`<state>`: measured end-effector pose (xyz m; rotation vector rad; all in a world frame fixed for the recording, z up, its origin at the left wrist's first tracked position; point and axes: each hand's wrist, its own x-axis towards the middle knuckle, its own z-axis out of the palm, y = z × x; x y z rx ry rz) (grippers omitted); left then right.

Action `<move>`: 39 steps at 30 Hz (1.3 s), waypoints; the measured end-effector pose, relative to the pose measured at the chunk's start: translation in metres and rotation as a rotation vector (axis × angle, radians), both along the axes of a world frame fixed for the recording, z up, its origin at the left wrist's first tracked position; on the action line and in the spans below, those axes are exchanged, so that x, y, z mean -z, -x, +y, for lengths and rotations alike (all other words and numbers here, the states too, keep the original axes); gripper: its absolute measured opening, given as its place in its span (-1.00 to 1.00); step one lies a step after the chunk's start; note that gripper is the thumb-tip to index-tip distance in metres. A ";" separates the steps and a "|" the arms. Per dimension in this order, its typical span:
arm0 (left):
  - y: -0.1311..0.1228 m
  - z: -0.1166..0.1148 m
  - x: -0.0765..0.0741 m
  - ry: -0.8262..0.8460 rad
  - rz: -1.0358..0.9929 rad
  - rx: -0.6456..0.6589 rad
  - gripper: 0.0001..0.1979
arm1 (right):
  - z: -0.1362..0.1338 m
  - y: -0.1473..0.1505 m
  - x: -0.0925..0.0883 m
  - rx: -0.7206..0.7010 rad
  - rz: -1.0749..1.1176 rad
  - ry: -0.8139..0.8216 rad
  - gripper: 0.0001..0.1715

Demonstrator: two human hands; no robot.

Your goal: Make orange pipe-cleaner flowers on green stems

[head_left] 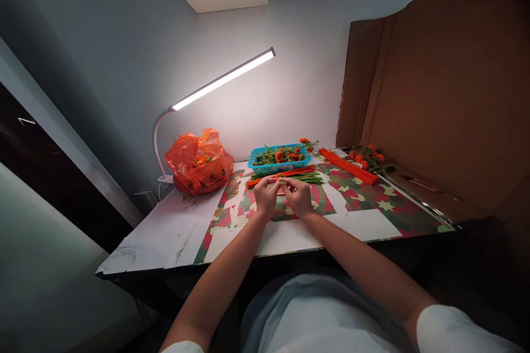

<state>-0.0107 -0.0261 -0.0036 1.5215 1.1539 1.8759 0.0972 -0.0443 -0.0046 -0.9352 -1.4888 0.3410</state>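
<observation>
My left hand [265, 197] and my right hand [298, 197] meet over the table, fingertips pinched together. A small bit of green and orange shows between them, too small to name. Just behind my fingers lie orange sticks [304, 171] and a bunch of green stems [310, 178]. Past these stands a blue plastic basket [279, 167] holding orange flowers [285, 155] with green stems. Both hands are raised slightly above the camouflage-patterned cover [323, 198].
An orange plastic bag [202, 168] with orange flowers inside sits at the left, beside a lit clamp lamp [223, 81]. To the right lie a bundle of red-orange sticks [348, 166] and more orange flowers [366, 157]. A cardboard sheet [439, 94] borders that side.
</observation>
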 end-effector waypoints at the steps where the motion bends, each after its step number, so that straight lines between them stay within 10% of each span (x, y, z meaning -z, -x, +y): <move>1: 0.000 0.001 0.000 0.036 -0.057 0.037 -0.83 | 0.000 0.000 -0.001 -0.008 -0.002 -0.006 -0.73; 8: 0.002 0.008 0.000 0.235 -0.419 0.240 -0.67 | -0.002 -0.003 -0.004 -0.052 0.001 -0.034 -0.81; 23: 0.004 0.004 -0.004 0.335 -0.491 0.340 -0.69 | 0.008 -0.017 -0.007 -0.154 -0.126 0.034 -0.76; 39: -0.008 0.002 -0.005 0.293 -0.612 0.279 -0.62 | 0.009 0.010 0.001 0.062 0.460 0.167 -0.70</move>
